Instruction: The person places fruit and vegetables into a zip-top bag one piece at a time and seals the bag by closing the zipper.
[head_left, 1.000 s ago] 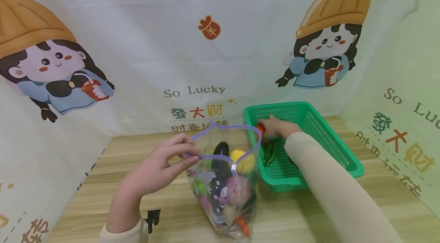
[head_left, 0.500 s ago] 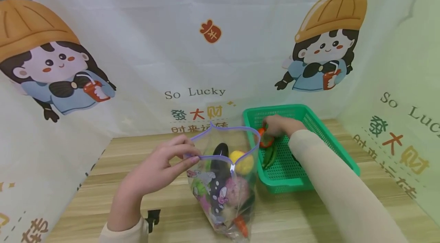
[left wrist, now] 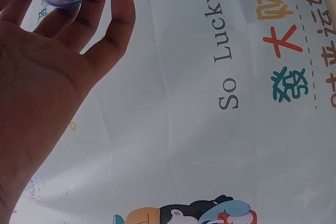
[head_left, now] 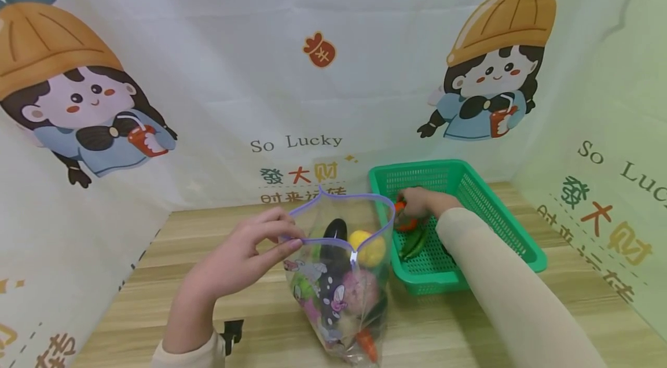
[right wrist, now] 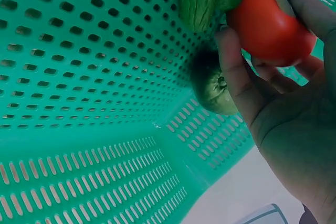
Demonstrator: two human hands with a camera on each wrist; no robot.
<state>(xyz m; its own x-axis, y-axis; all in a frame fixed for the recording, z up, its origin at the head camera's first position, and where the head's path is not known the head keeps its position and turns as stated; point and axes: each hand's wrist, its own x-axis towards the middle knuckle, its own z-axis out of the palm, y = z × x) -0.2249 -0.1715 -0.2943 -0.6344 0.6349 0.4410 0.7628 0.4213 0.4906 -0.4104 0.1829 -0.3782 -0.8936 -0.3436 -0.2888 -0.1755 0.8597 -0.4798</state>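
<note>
My left hand point(head_left: 245, 255) pinches the purple zip rim of a clear printed bag point(head_left: 333, 281) between thumb and fingers, with the mouth spread open. Through the plastic show an eggplant point(head_left: 336, 230), a yellow vegetable point(head_left: 369, 249), a pinkish round one point(head_left: 361, 290) and an orange-red carrot-like piece point(head_left: 367, 345). Inside the green basket point(head_left: 427, 285), my right hand point(head_left: 419, 203) grips a red tomato point(right wrist: 273, 24) between thumb and fingers. Beside it lie long green vegetables point(head_left: 414, 242). A dark green round vegetable point(right wrist: 218, 87) shows behind the fingers in the right wrist view.
The basket stands right of the bag on a wood-grain table point(head_left: 260, 322), close to the back curtain point(head_left: 224, 113). Printed curtains also enclose both sides. A small black object point(head_left: 233, 330) shows beside the left sleeve.
The right hand shifts a little right within the basket, then lowers and closes around the tomato. Its fingers now cover part of it. The left hand stays on the bag's rim.
</note>
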